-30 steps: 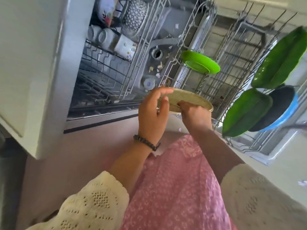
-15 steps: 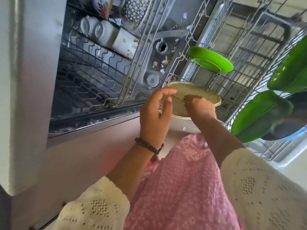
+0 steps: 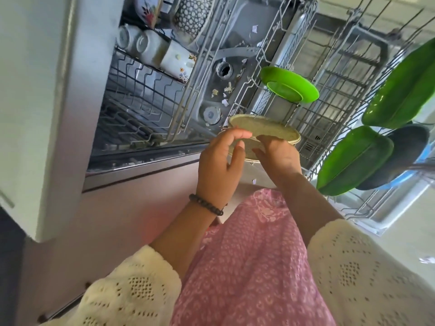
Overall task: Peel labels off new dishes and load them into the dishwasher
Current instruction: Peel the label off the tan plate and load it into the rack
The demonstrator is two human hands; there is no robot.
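Note:
A round beige plate (image 3: 266, 128) with a woven look is held over the front of the open dishwasher. My left hand (image 3: 221, 165) grips its near left rim, thumb and fingers curled round the edge. My right hand (image 3: 277, 154) holds the near right rim from below, fingertips against the plate's surface. The pulled-out lower rack (image 3: 334, 109) lies just behind the plate. No label shows clearly on the plate.
A round green plate (image 3: 290, 87) stands in the lower rack. Two green leaf-shaped dishes (image 3: 353, 161) and a dark pan with a blue rim (image 3: 404, 156) sit at its right. Mugs (image 3: 174, 60) fill the upper rack. Paper scraps litter the dishwasher floor (image 3: 226, 90).
The plate has tilted and shifted slightly up toward the rack. My left fingers have loosened around the rim, and the view has swung a little.

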